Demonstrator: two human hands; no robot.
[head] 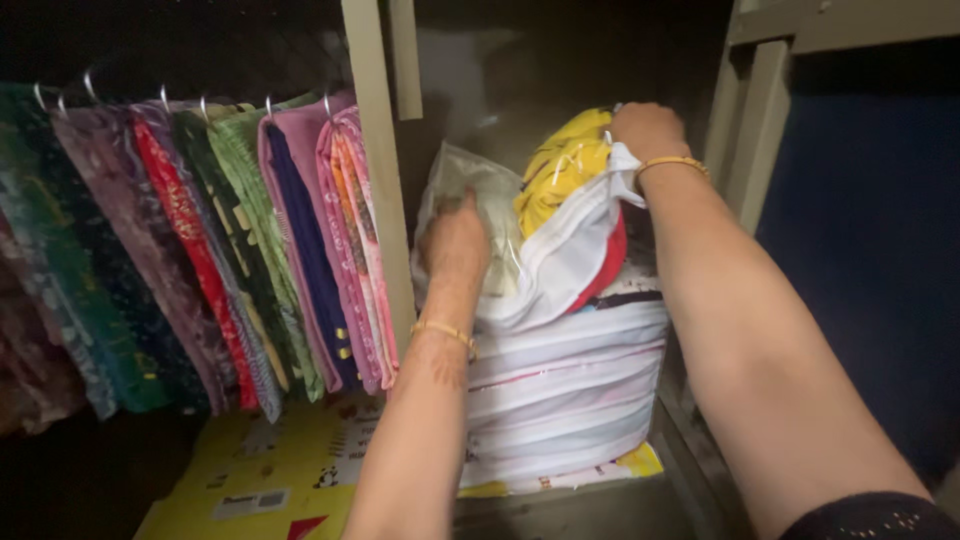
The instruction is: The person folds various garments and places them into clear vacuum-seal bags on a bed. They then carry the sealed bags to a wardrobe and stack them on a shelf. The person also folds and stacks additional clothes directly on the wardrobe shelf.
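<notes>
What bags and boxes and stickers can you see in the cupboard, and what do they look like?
Top bag: clear plastic over yellow cloth, tilted on the stack, right hand on its top.
Second bag: clear, crinkly, pale, under the left hand.
Stack of bags: flat white plastic packs, piled up.
Cardboard: flat yellow sheet on the floor below the hanging clothes.
Label: small white rectangle on the cardboard.

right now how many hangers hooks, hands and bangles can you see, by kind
hanger hooks on the rail: 7
hands, left hand and right hand, both on the stack of clear garment bags: 2
gold bangles, one per wrist: 2
total: 11
</notes>
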